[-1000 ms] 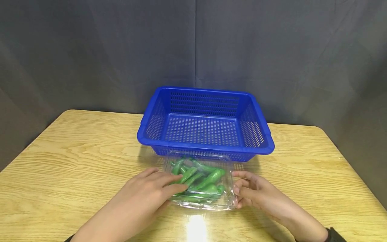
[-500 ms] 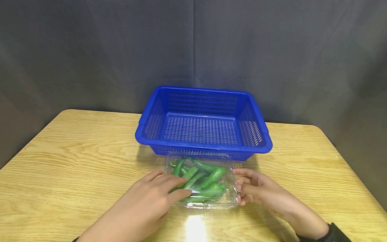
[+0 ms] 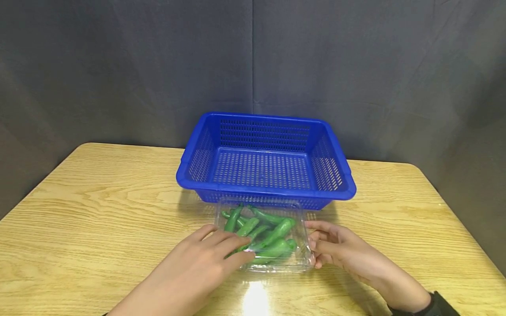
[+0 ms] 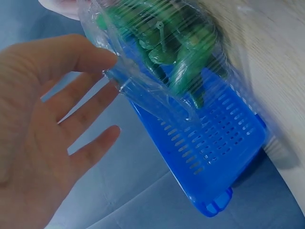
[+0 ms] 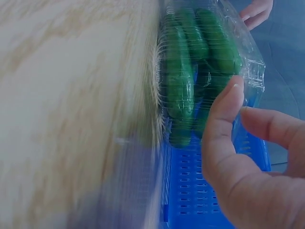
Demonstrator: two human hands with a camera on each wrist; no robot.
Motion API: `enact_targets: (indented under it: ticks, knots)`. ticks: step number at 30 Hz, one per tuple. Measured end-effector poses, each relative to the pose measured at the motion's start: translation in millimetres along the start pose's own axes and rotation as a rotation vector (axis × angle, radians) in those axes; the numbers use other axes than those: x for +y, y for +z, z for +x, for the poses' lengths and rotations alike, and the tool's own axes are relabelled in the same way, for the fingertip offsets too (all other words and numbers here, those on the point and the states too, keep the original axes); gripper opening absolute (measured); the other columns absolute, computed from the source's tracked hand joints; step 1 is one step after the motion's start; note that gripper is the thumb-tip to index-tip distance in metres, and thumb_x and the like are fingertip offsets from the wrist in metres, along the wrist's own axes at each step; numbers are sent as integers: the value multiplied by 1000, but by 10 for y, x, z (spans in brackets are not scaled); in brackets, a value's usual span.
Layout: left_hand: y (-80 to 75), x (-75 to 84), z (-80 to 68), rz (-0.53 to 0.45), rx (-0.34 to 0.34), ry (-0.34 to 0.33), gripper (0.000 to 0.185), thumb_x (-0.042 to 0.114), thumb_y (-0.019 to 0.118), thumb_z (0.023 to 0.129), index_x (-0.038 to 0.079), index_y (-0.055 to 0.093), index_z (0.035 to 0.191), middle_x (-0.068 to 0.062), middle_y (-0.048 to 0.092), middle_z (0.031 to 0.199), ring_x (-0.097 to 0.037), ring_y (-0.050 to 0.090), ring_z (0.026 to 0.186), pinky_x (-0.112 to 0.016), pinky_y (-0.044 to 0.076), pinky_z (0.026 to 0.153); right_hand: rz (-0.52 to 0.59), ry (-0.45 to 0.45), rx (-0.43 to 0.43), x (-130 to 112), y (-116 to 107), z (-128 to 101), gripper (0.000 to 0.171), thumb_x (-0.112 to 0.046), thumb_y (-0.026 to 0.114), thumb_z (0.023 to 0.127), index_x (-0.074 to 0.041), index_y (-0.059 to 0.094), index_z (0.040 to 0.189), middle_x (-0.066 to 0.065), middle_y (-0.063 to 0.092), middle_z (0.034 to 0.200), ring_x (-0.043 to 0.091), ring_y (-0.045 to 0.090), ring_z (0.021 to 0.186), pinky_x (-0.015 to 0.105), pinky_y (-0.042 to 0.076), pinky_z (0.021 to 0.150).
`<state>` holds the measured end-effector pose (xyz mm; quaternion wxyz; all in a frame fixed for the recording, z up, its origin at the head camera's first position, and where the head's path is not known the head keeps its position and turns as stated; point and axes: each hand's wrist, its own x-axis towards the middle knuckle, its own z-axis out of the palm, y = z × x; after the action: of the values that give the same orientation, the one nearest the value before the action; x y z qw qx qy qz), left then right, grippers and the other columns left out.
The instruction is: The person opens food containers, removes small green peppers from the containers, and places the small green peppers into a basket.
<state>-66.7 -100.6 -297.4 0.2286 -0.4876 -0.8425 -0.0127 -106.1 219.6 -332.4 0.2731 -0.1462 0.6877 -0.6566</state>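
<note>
A clear plastic clamshell container (image 3: 296,262) of green peppers (image 3: 276,231) lies on the wooden table (image 3: 99,197), just in front of a blue perforated basket (image 3: 265,192). My left hand (image 3: 227,248) rests flat on the lid's left part with straight fingers. In the left wrist view that hand (image 4: 47,124) is spread, its thumb at the container's (image 4: 143,86) edge. My right hand (image 3: 320,245) curls its fingers about the container's right rim. The right wrist view has the thumb of that hand (image 5: 233,143) pressed on the container (image 5: 205,43).
The basket holds nothing and stands at the table's middle rear, seen also in the wrist views (image 4: 214,143) (image 5: 190,195). A dark curtain hangs behind the table. A bright light reflection lies on the wood just before the container.
My left hand has slid a little to the right and forward over the lid. The right hand has stayed at the right rim; the container has barely shifted.
</note>
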Motion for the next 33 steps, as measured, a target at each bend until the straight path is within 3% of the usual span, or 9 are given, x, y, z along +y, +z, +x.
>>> enact_targets:
  ticks: [8,11,18,26,33]
  knots:
    - [32,25,7,114,72,26,31,8,50,88,16,67,112,1,68,112,-17,63,101,-34,48,86,-10,17,29,-5,51,-19,68,-1,50,95,20,11,147,8,51,99,17,60,82,28,54,71]
    - [45,48,10,166,63,6,32,7,45,89,14,65,114,-4,68,116,-22,64,102,-37,50,87,-11,4,24,-3,63,-23,67,-1,49,96,21,10,146,8,51,98,17,60,82,28,54,70]
    - [76,130,-2,221,-30,-65,40,4,62,87,9,62,126,-17,64,127,-30,64,113,-44,52,93,-16,12,30,-18,87,-58,68,-2,50,96,20,11,147,8,51,97,16,60,83,27,53,70]
    - [150,179,-7,274,27,-57,37,9,42,92,6,64,122,-18,68,119,-30,68,105,-41,55,88,-6,8,26,-22,114,-84,68,-1,49,96,21,9,147,7,51,97,16,60,81,26,53,69]
    - [129,188,-23,221,-4,-76,36,5,48,91,4,61,125,-20,66,123,-30,65,112,-40,55,88,-5,-4,35,-14,126,-75,66,-1,48,97,21,9,146,7,51,98,16,60,82,26,53,68]
